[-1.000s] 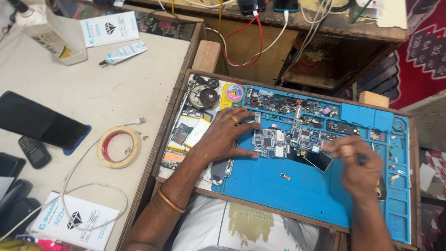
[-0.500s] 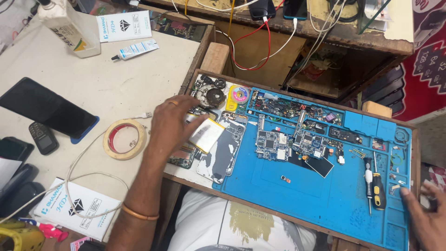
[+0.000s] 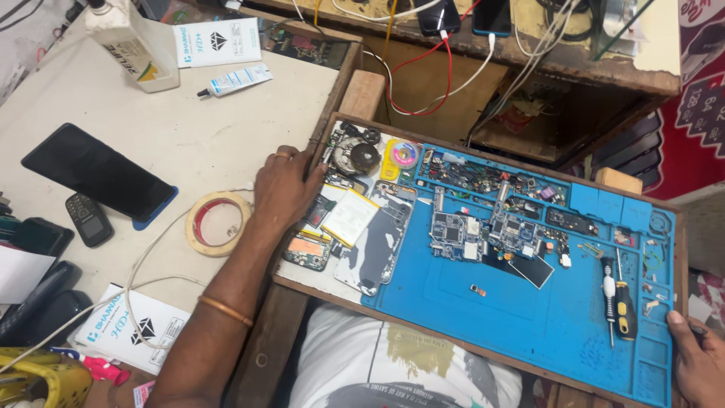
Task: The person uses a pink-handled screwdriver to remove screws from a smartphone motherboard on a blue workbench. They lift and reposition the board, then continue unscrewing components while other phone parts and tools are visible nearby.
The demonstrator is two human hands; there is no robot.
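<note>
Where the pale bench (image 3: 151, 143) fills the left of the view, a black smartphone (image 3: 94, 172) lies face up on a blue cover, with a small dark keypad phone (image 3: 89, 220) just beside its lower edge. Further right lies a roll of tape (image 3: 219, 224), and a white cable (image 3: 143, 264) curves past it. The person's left hand (image 3: 285, 189) rests at the left edge of the wooden tray (image 3: 483, 355) — fingers spread and relaxed, laid on the tray's rim and its contents, grasping nothing. Just beside this hand lie a flat white battery (image 3: 350, 217) and a dismantled phone frame (image 3: 377, 242); above them sit round metal parts (image 3: 359, 155). The blue work mat (image 3: 529, 317) covers most of the tray. Near its centre lie two circuit boards (image 3: 487, 233) side by side, with a small loose component (image 3: 476, 289) below them. Toward the right edge a screwdriver with a black-and-yellow handle (image 3: 624, 310) lies on the mat. At the lower right corner the right hand (image 3: 698, 363) touches the tray's edge — whether it grips anything cannot be told.
</note>
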